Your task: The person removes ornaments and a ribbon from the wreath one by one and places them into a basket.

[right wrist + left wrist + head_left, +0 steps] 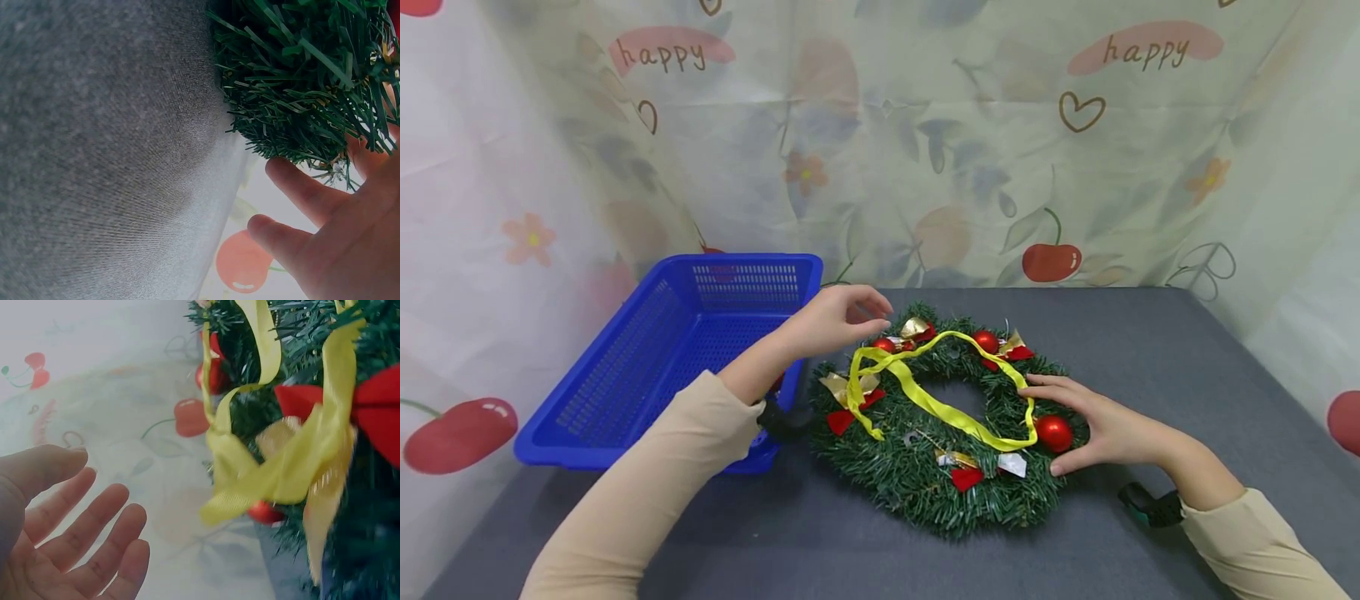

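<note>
The left hand (842,317) hangs over the back left part of the green wreath (925,496), its fingers loose and a little bent, with nothing in them. The right hand (1101,425) is spread wide, touching the wreath's right side, with a shiny red ball (1054,433) between thumb and fingers. The wreath lies flat on the gray table (820,550), between the hands. A yellow ribbon (936,406) loops on top. A blue basket (557,456) sits to the left. The cloth (880,50) behind says "happy" twice.
</note>
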The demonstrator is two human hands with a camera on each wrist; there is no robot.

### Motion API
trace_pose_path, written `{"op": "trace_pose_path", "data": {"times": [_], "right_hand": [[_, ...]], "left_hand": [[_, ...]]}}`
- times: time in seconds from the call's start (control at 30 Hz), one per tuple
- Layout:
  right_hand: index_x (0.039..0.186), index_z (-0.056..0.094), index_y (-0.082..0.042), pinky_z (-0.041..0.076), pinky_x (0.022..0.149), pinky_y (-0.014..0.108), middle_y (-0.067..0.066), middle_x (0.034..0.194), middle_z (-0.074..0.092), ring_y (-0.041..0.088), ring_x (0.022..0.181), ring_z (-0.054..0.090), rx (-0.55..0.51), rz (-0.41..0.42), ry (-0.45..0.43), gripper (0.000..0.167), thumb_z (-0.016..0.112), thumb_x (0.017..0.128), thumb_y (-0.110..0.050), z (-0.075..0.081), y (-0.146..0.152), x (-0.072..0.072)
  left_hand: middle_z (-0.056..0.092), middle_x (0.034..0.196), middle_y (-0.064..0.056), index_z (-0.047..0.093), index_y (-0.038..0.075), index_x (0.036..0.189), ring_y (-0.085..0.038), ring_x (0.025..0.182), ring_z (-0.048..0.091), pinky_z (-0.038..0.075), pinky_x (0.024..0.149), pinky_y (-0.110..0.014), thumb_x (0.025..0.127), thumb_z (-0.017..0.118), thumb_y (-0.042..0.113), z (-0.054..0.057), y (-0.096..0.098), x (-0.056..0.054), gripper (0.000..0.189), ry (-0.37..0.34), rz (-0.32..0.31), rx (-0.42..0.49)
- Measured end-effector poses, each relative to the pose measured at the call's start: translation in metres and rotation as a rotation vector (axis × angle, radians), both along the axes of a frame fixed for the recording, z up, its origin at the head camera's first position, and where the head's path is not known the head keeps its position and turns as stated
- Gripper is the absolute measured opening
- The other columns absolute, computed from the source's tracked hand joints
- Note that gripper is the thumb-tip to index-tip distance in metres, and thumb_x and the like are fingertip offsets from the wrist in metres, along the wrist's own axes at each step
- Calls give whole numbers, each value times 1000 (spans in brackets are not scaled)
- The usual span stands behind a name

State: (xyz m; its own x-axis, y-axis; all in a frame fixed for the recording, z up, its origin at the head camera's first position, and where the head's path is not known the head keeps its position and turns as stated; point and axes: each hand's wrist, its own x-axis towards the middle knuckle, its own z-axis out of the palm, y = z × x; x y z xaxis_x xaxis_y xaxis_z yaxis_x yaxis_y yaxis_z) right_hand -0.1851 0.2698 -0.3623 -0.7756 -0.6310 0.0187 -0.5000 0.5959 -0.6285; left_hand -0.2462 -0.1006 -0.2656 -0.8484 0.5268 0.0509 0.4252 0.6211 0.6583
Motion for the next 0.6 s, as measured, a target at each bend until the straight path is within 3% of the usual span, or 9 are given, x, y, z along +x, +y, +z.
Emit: {"op": "trace_pose_path", "data": {"times": [0.27, 0.6], "right_hand": [[139, 41, -18, 35, 92, 67, 19, 150, 26, 42, 129, 27, 2, -1, 9, 79, 79, 72, -35, 1, -1, 1], [140, 41, -19, 35, 93, 67, 18, 150, 25, 42, 130, 26, -5, 0, 5, 79, 79, 72, -35, 0, 0, 0]], "left_hand": [[64, 116, -9, 61, 12, 115, -24, 105, 63, 53, 85, -36, 92, 59, 24, -16, 18, -18, 26, -108, 45, -15], [62, 120, -14, 59, 7, 121, -27, 113, 57, 48, 94, -39, 91, 60, 23, -31, 22, -33, 34, -113, 56, -189]]}}
